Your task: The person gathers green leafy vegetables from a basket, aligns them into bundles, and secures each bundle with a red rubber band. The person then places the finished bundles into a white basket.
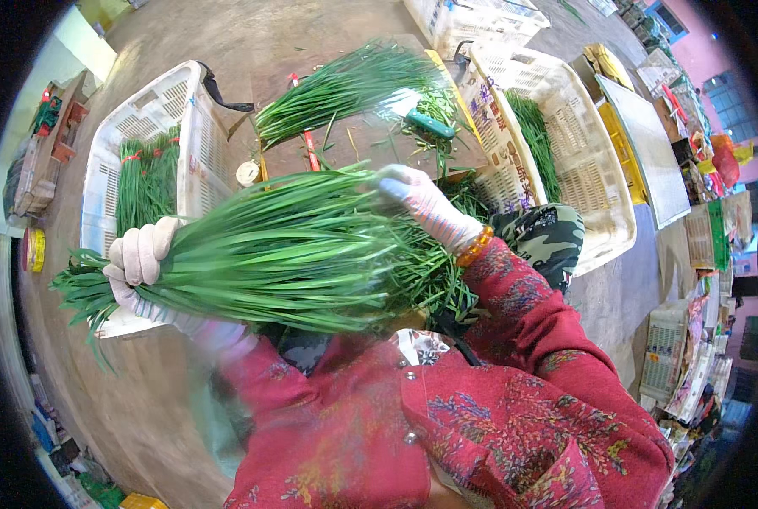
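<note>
My left hand [138,254], in a pale glove, is closed around one end of a large bunch of long, flat green chive-like leaves [277,248]. The bunch lies across my front and fans out to the right. My right hand [420,203], in a striped glove, is at the fanned ends; its fingers are blurred and partly turned away, so I cannot tell whether they grip any leaves. Beneath it, loose leaves and trimmings [436,267] are heaped over my lap. Beyond my hands, another pile of leaves [353,89] lies on a low board [372,149].
A green-handled tool [431,124] rests among cut bits on the board, beside a red strip [311,151]. At left, a white plastic crate [210,146] holds tied bundles [144,178]. Another white crate [582,159] at right contains leaves [535,143]. A round roll [248,173] sits by the board.
</note>
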Available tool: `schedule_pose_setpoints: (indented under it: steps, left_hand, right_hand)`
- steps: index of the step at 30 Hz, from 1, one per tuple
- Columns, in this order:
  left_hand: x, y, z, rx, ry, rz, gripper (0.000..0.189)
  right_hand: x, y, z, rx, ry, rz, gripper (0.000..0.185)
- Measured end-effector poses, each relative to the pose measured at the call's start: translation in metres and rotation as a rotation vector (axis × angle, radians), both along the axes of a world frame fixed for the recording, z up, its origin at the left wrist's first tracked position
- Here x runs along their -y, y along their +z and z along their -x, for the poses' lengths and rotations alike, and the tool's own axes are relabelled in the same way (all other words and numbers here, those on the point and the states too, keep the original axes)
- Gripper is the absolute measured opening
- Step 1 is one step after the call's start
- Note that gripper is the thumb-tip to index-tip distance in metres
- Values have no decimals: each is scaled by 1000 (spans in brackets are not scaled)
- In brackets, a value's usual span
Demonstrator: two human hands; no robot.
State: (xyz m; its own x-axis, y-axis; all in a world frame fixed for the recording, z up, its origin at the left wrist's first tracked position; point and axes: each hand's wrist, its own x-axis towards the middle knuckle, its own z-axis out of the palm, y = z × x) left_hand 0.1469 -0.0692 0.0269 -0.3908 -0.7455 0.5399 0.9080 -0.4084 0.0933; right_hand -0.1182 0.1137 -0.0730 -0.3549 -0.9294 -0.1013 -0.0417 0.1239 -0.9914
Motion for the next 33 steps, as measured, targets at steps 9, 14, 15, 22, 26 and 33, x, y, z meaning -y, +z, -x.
schedule_pose_setpoints:
  steps: [9, 14, 15, 22, 26, 33]
  left_hand:
    - [0, -2, -1, -39, 16, 101, 22]
    - [-17, 12, 8, -50, 13, 82, 23]
    - [-17, 13, 5, -34, 30, 87, 24]
    - [-11, 5, 5, 14, 104, 123, 22]
    - [-8, 1, -1, 18, 115, 94, 21]
    - [-1, -6, -7, -7, 68, 95, 20]
  right_hand:
    - [-19, 16, 0, -23, 445, -152, 61]
    - [-1, 19, -33, 394, 423, -29, 61]
    - [4, 17, -39, 507, 449, 24, 58]
    - [6, -10, -46, 54, 327, 167, 36]
    - [-9, 3, -42, 113, 224, 125, 46]
    - [-84, -23, 38, -994, 386, -527, 29]
